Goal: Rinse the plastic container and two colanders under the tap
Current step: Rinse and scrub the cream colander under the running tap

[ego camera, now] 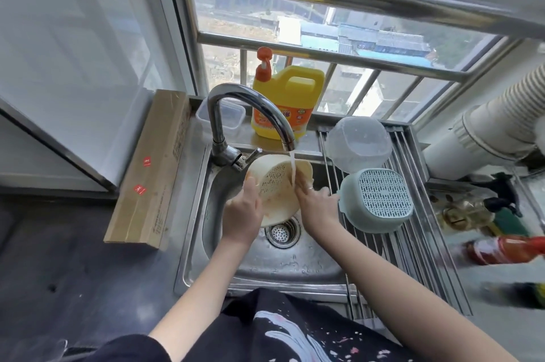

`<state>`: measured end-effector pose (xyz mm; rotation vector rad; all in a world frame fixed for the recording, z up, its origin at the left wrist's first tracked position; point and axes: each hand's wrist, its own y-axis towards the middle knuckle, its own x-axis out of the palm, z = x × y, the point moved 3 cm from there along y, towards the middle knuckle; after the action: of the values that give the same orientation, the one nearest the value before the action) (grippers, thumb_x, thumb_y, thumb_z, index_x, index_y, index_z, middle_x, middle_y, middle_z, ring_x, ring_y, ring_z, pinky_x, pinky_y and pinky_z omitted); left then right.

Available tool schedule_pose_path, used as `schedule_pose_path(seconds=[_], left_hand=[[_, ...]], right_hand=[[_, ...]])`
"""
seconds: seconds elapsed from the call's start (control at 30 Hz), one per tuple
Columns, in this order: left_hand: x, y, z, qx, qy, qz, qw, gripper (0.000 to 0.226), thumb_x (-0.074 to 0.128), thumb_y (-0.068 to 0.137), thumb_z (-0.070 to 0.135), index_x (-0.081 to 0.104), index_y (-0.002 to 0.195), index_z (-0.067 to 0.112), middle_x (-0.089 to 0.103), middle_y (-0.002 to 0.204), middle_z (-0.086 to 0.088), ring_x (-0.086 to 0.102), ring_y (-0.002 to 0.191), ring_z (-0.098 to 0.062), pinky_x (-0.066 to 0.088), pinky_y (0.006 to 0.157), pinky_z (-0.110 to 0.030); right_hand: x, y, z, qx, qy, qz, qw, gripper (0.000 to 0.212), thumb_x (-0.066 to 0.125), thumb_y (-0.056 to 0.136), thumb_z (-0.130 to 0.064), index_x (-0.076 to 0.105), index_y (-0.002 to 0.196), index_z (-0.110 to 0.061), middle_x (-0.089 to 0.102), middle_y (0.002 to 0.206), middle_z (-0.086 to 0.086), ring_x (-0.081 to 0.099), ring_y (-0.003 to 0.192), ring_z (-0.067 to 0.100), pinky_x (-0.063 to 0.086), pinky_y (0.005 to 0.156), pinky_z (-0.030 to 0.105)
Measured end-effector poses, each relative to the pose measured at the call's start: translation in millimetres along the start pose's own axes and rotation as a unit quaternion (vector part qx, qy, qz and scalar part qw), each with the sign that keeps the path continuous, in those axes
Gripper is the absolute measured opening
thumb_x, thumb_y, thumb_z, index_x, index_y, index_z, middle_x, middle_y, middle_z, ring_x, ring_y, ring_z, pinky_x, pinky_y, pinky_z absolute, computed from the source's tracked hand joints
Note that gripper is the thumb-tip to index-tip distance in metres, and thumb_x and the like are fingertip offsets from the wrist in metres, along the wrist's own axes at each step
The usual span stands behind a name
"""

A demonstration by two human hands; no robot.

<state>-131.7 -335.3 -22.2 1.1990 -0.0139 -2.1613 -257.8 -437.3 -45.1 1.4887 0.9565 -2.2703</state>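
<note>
A cream colander is tilted over the steel sink, its perforated inside facing me, under water running from the curved tap. My left hand grips its left rim. My right hand holds its right rim, fingers in the stream. A pale green colander lies upside down on the drying rack to the right. A clear plastic container lies upside down behind it on the rack.
A yellow detergent jug with an orange pump stands on the sill behind the tap, beside a clear rectangular box. A long cardboard box lies left of the sink. Bottles and a ribbed vent hose crowd the right.
</note>
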Motion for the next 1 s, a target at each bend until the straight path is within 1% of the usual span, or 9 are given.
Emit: schedule_pose_path(seconds=[0.07,0.2,0.33,0.43,0.53,0.63,0.7,0.87,1.0], left_hand=[[-1,0,0,-0.006,-0.004,0.002,1.0,0.04,0.073,0.068,-0.012,0.06,0.106,-0.008,0.063,0.057,-0.015,0.059,0.041,-0.031,0.041,0.033,-0.025],[1,4,4,0.017,0.021,0.004,1.0,0.041,0.071,0.063,-0.011,0.063,0.103,-0.008,0.065,0.058,-0.015,0.058,0.04,-0.031,0.039,0.032,-0.025],[0,2,7,0.029,0.01,0.012,0.999,0.036,0.04,0.079,0.012,0.062,0.1,-0.007,0.061,0.054,-0.011,0.057,0.039,-0.028,0.039,0.033,-0.022],[-1,7,16,0.044,0.023,0.027,0.998,0.037,0.038,0.078,0.011,0.065,0.095,-0.008,0.061,0.053,-0.012,0.055,0.036,-0.027,0.035,0.03,-0.022],[0,8,15,0.046,0.036,0.041,0.997,0.037,0.039,0.077,0.011,0.065,0.095,-0.008,0.063,0.056,-0.014,0.057,0.038,-0.029,0.036,0.03,-0.023],[0,2,9,0.021,0.017,0.024,0.999,0.022,0.052,0.078,0.001,0.062,0.094,-0.009,0.064,0.058,-0.015,0.058,0.04,-0.031,0.039,0.032,-0.024],[1,3,10,0.001,-0.002,0.019,1.0,0.022,0.061,0.073,-0.008,0.061,0.095,-0.01,0.061,0.055,-0.015,0.057,0.039,-0.031,0.038,0.034,-0.024],[1,9,14,-0.013,0.01,0.027,0.999,0.027,0.06,0.07,-0.006,0.064,0.097,-0.008,0.062,0.056,-0.016,0.058,0.041,-0.033,0.038,0.033,-0.025],[2,7,10,-0.067,-0.022,0.021,0.997,0.024,0.067,0.069,-0.013,0.059,0.091,-0.009,0.057,0.053,-0.017,0.056,0.041,-0.035,0.032,0.04,-0.023]], right_hand=[[-2,-1,-6,-0.014,0.034,-0.026,0.999,0.088,0.051,0.088,-0.009,-0.006,0.151,-0.03,0.013,0.158,0.003,0.052,0.109,0.036,0.043,0.083,0.045],[17,-11,-25,-0.156,0.198,-0.215,0.943,0.091,0.048,0.085,-0.009,-0.011,0.15,-0.036,0.028,0.153,0.011,0.058,0.106,0.033,0.051,0.084,0.041],[-1,-1,1,-0.031,-0.016,-0.02,0.999,0.088,0.051,0.09,-0.011,-0.008,0.149,-0.04,0.023,0.155,0.005,0.051,0.111,0.035,0.038,0.094,0.049],[2,-1,-9,-0.036,0.069,-0.075,0.994,0.089,0.054,0.086,-0.011,-0.005,0.151,-0.028,0.014,0.158,0.005,0.053,0.112,0.036,0.044,0.092,0.049],[15,-15,-29,-0.146,0.262,-0.202,0.932,0.092,0.052,0.088,-0.012,-0.014,0.151,-0.026,0.003,0.158,-0.006,0.052,0.118,0.033,0.049,0.094,0.041],[9,-9,-10,-0.066,0.112,-0.089,0.988,0.09,0.051,0.09,-0.015,-0.013,0.149,-0.038,0.03,0.152,0.007,0.049,0.119,0.035,0.042,0.094,0.048],[5,-8,-4,0.001,0.039,-0.047,0.998,0.091,0.05,0.091,-0.012,-0.017,0.148,-0.036,0.023,0.155,0.007,0.048,0.116,0.037,0.042,0.091,0.051],[18,-18,-37,-0.122,0.302,-0.127,0.937,0.086,0.051,0.085,-0.011,-0.002,0.152,-0.023,0.012,0.159,0.006,0.056,0.111,0.034,0.05,0.089,0.04],[14,-18,-25,-0.126,0.425,-0.094,0.892,0.074,0.05,0.085,-0.008,0.023,0.15,-0.027,0.019,0.158,-0.005,0.037,0.136,0.02,0.031,0.109,0.026]])
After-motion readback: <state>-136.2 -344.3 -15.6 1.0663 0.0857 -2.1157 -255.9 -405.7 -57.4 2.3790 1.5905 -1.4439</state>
